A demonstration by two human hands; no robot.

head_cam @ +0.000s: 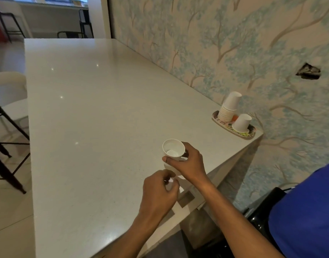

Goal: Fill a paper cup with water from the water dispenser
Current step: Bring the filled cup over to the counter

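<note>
Paper cup (173, 150) gripped by right hand (189, 162) over pale countertop (89, 112) beside tree-patterned wall (215, 43).

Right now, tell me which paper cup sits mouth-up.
The cup in the right hand: that held cup shows its open mouth. The tray's stack and single cup stand upside down.

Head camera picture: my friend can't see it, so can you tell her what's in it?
A person's right hand holds an open paper cup above a pale countertop, while the left hand pinches something white just below it. Farther right, by the tree-patterned wall, a tray carries upside-down stacked cups.
</note>
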